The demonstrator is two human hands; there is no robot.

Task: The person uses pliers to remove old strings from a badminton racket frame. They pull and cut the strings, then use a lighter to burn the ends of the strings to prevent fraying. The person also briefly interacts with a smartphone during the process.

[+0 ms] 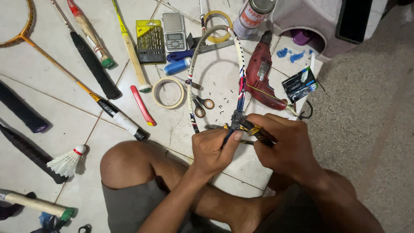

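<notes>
Racket frame (239, 64), unstrung, on tiles above knees, likely light, stiff yet crack-prone: pinched at throat by left hand (213, 149), gripped with yellow pliers (250, 128) clenched in right hand (289, 144); best held near throat.

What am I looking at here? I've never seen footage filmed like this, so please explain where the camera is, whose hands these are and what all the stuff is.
There is one picture, from a camera worn on a person's head, looking down. The person sits on a tiled floor, bare knees in view. Their left hand grips the base of an unstrung racket frame. Their right hand holds a yellow-handled tool against it; pliers or cutters, I cannot tell. Around them lie a red drill, scissors, tape rolls, a drill-bit set, a small scale, a shuttlecock and other rackets.
</notes>
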